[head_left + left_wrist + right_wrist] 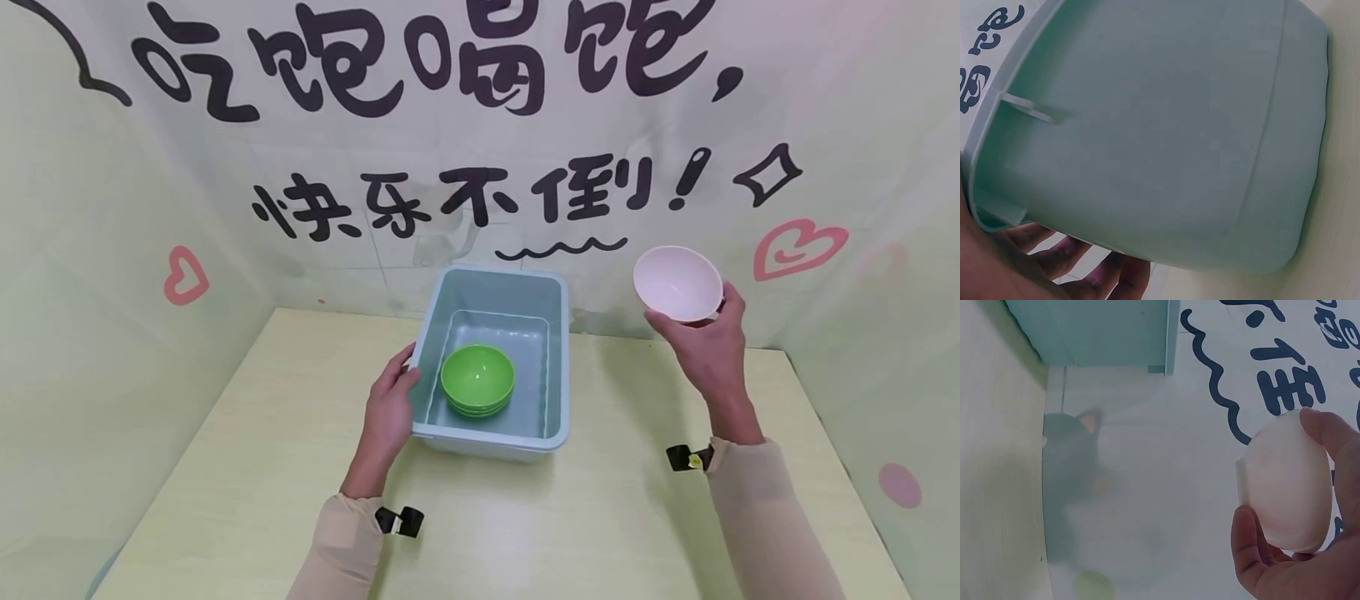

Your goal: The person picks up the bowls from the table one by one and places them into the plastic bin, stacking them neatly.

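A pale blue-grey plastic bin (557, 375) stands on the table with a stack of several green bowls (477, 379) inside, near its front left. My left hand (390, 404) grips the bin's left rim; in the left wrist view its fingers reach round the bin's outer wall (1166, 137). To the right of the bin and above the table, my right hand (712, 350) holds a pale pink bowl (678, 283) by its edge. That bowl is tilted, its inside facing the head camera. From the right wrist, the bowl's outside (1291, 481) shows between thumb and fingers.
The light wooden table (300, 500) carries the bin near its back edge. Behind it hangs a white sheet (465, 142) with large black lettering. Pale side walls (885, 350) close in the table on the left and right.
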Available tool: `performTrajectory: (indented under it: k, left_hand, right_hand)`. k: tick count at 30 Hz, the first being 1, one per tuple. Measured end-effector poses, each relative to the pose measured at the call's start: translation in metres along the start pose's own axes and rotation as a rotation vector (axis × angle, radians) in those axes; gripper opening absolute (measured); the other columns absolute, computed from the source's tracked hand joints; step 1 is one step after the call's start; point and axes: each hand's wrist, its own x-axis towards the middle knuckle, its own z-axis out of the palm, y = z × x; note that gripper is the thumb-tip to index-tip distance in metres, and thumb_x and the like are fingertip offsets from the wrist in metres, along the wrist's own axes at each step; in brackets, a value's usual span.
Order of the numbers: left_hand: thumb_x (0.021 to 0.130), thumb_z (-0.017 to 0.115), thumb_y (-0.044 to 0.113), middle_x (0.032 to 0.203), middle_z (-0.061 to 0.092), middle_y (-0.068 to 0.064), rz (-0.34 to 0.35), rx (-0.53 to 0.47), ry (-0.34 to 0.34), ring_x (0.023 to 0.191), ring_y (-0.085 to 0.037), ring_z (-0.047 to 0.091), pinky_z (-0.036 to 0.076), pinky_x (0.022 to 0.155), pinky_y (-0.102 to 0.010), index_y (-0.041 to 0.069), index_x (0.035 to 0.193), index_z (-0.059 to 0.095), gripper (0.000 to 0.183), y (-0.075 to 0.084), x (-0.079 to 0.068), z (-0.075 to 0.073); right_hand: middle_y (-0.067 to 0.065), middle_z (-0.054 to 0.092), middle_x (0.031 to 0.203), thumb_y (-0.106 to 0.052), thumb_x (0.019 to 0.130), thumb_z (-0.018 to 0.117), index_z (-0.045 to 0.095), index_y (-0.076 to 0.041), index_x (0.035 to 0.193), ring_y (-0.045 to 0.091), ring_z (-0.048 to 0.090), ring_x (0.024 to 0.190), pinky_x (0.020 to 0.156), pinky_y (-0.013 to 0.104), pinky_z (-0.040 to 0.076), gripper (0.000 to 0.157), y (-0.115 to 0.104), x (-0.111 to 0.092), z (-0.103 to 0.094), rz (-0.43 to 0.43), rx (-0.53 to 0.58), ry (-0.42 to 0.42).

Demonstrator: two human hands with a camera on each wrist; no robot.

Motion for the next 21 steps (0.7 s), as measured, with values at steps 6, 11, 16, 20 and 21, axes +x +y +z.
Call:
performTrajectory:
  k: [6, 11, 16, 20, 21]
  left_hand:
    - [0.108, 0.040, 0.025, 0.149, 0.049, -0.019, 0.000, 0.004, -0.005, 0.136, -0.033, 0.044, 0.031, 0.119, -0.054, 0.018, 0.157, 0.042, 0.049, 0.002, -0.001, -0.001]
    - [0.108, 0.041, 0.025, 0.150, 0.049, -0.019, 0.003, -0.002, -0.004, 0.136, -0.033, 0.044, 0.031, 0.119, -0.053, 0.018, 0.156, 0.042, 0.049, 0.002, 0.000, 0.000]
    - [0.108, 0.041, 0.025, 0.150, 0.049, -0.019, 0.000, -0.006, -0.005, 0.137, -0.032, 0.044, 0.030, 0.120, -0.053, 0.018, 0.156, 0.042, 0.048, 0.002, 0.000, 0.000]
    - [0.108, 0.041, 0.026, 0.151, 0.048, -0.018, -0.004, -0.001, -0.007, 0.138, -0.032, 0.042, 0.029, 0.121, -0.055, 0.019, 0.156, 0.042, 0.048, 0.001, -0.001, 0.000]
    - [0.108, 0.041, 0.026, 0.152, 0.048, -0.018, -0.003, -0.001, -0.008, 0.139, -0.033, 0.042, 0.029, 0.121, -0.055, 0.019, 0.156, 0.042, 0.049, 0.001, -0.001, 0.000]
  right_hand:
    - [0.007, 0.038, 0.159, -0.036, 0.081, 0.084, 0.017, -0.019, 0.160, 0.025, 0.049, 0.134, 0.106, 0.039, 0.050, 0.105, -0.004, -0.005, 0.007, -0.013, -0.010, -0.027]
    - [0.008, 0.039, 0.157, -0.035, 0.082, 0.084, 0.017, -0.016, 0.159, 0.027, 0.051, 0.133, 0.102, 0.036, 0.052, 0.104, -0.005, -0.008, 0.014, -0.050, -0.011, -0.058]
    - [0.010, 0.039, 0.157, -0.033, 0.082, 0.084, 0.018, -0.014, 0.159, 0.028, 0.052, 0.132, 0.099, 0.031, 0.053, 0.103, -0.006, -0.011, 0.021, -0.070, 0.000, -0.082]
    - [0.011, 0.039, 0.156, -0.032, 0.082, 0.084, 0.018, -0.013, 0.159, 0.030, 0.053, 0.131, 0.099, 0.032, 0.054, 0.103, -0.006, -0.014, 0.026, -0.075, 0.001, -0.102]
    - [0.011, 0.039, 0.156, -0.032, 0.082, 0.084, 0.018, -0.013, 0.159, 0.030, 0.053, 0.131, 0.100, 0.035, 0.055, 0.103, -0.006, -0.015, 0.027, -0.077, 0.000, -0.107]
